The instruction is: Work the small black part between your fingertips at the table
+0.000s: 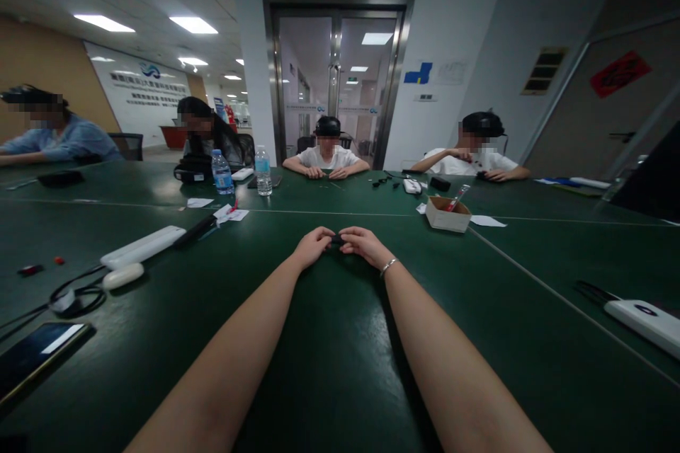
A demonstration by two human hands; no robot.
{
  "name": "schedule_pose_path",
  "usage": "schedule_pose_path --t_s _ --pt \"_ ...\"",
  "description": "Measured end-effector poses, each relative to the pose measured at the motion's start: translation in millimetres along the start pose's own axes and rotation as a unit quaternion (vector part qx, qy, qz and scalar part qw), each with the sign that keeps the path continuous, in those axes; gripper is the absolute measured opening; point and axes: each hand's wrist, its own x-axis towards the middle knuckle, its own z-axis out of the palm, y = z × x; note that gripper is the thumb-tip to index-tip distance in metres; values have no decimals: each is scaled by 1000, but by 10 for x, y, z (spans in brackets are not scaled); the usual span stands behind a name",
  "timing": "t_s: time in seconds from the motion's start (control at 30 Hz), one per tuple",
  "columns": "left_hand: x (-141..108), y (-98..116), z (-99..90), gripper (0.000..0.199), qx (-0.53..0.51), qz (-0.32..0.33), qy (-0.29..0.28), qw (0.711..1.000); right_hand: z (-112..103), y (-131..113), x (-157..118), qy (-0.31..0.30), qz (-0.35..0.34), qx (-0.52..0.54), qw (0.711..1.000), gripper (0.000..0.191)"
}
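Note:
Both arms reach forward over the dark green table (329, 382). Between my fingertips is a small black object (336, 240), too small and dark to name. My left hand (314, 246) pinches its left end with thumb and fingers. From the other side my right hand (366, 243), with a silver bracelet (388, 267) at the wrist, grips the right end. The fingers hide most of the object, and it is held at or just above the tabletop; I cannot tell which.
At left lie a white power strip (143, 246), a white oval case (123, 276), a black cable (79, 301) and a phone (40, 354). Ahead stand water bottles (263, 171) and a small box (447, 216). A white device (645, 322) lies right. Several people sit across the table.

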Motion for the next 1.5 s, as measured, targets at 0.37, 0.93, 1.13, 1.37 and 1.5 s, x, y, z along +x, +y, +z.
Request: schedule_pose_path --t_s 0.37,0.93,1.13,1.37,1.5 --pt "20 -13 -3 32 6 6 15 1000 -19 15 25 0 1 20 1000 11" --pt "17 -33 -19 37 26 16 14 999 3 2 15 -9 6 7 1000 11" --pt "-1 22 -33 35 17 1 11 1000 -3 16 9 -2 -3 5 1000 12" --pt "-5 40 -20 36 -3 -8 1 1000 1 10 -11 -1 -4 11 1000 13" --pt "-5 15 -19 33 9 0 1 1000 -2 7 -17 -3 -5 12 1000 13"
